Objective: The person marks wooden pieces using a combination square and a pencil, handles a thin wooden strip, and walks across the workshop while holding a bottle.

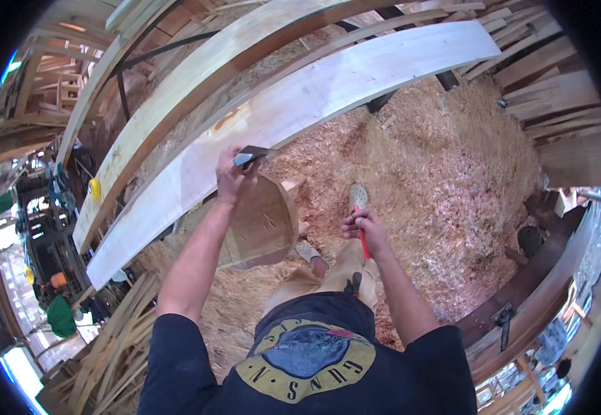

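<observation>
The left hand [230, 178] grasps a flat, angular grey metal tool [248, 155], pinched between thumb and fingers, at the near edge of a long, pale, gently curved wooden board [307, 91]. Whether the fingertips also press on the wood cannot be told. The right hand [369, 229] has its fingers curled round a slim red stick-shaped tool [364, 243], well apart from the board and in front of the torso.

The board lies ahead of both hands. Its long axis runs obliquely, from the left of the left hand to far ahead and right of the right hand, bowing away from the person. The left hand is clearly the nearer, at the board's edge; the right is back from it across open floor.

Just below the left hand stands a broad wooden block [262, 225] with a rounded side. Beyond the board, a thicker curved timber [169, 104] follows nearly the same sweep. Under the hands, the floor [418, 166] is thick with tan and reddish wood shavings. Stacked planks [556, 97] lie far to the right of the right hand, loose wooden strips [110, 346] behind and left of the left hand, and a dark curved beam [515, 294] right of the right forearm.
</observation>
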Demonstrator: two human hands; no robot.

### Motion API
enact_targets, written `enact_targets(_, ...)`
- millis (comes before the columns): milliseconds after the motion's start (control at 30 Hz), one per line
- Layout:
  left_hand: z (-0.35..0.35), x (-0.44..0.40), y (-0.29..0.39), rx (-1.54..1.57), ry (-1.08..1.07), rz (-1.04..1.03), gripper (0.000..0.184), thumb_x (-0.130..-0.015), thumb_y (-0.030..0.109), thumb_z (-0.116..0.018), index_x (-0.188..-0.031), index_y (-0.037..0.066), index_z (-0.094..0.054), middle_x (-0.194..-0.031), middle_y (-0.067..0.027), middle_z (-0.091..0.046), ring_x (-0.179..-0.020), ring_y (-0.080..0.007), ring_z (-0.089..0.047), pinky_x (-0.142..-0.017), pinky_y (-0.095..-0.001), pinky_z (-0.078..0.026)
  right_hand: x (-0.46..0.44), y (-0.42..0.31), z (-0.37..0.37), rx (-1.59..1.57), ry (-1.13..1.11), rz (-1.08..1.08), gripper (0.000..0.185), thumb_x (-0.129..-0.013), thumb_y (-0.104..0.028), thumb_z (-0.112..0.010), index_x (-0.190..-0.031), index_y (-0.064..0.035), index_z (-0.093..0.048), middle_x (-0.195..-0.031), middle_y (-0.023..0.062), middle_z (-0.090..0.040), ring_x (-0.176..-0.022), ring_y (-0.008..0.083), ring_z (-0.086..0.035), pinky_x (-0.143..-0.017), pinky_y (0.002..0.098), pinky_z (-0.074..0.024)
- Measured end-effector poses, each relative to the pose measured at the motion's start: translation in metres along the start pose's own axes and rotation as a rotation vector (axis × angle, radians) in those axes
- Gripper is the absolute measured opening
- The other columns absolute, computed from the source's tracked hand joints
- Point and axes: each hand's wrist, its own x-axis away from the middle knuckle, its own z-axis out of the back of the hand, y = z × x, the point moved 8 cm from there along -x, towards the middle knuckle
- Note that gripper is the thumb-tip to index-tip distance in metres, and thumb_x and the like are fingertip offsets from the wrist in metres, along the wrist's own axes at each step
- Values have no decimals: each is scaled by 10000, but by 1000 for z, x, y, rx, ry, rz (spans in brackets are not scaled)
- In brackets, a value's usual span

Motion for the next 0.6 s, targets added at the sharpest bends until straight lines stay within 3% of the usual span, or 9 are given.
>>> enact_targets(100, -5, -3, 6, -46, -55, -27, 181, -797, 122, -815, -952, 86, -728, -916, -97, -678, -858, -297, -666, -741, -388, -530, -1, 1, -3, 335, 23, 61, 262, -864, 39, -412, -1072, -19, -558, -984, 143, -684, -710, 197, -712, -535, 310, -560)
enact_targets(133, -5, -4, 7, 6, 1, -18, 141, -811, 216, -795, -890, 113, -739, -850, -85, -627, -804, -309, -609, -692, -421, -483, 1, 1, -6, 371, 42, 97, 261, -860, 48, -410, -1073, -27, -540, -965, 128, -685, -585, 159, -657, -476, 276, -510)
enact_targets(233, -4, -4, 5, -14, -55, 9, 156, -812, 163, -808, -923, 92, -724, -918, -94, -679, -866, -300, -664, -745, -397, -532, 0, 8, -14, 408, 13, 150, 230, -868, 8, -461, -1083, -57, -511, -934, 108, -688, -561, 133, -622, -422, 247, -455)
enact_targets(400, -8, -1, -3, -19, -56, -33, 158, -820, 199, -802, -922, 107, -725, -922, -87, -678, -876, -310, -653, -755, -406, -526, -4, 20, -17, 307, -22, 182, 325, -885, 11, -500, -1189, -66, -414, -986, 156, -703, -506, 135, -593, -419, 237, -458)
enact_targets(600, -8, 1, -6, -6, -63, -5, 150, -833, 207, -789, -934, 115, -729, -947, -81, -678, -908, -309, -648, -780, -414, -527, -1, 19, -25, 382, -26, 113, 321, -924, -45, -513, -1232, -33, -423, -981, 156, -714, -506, 120, -573, -438, 242, -457)
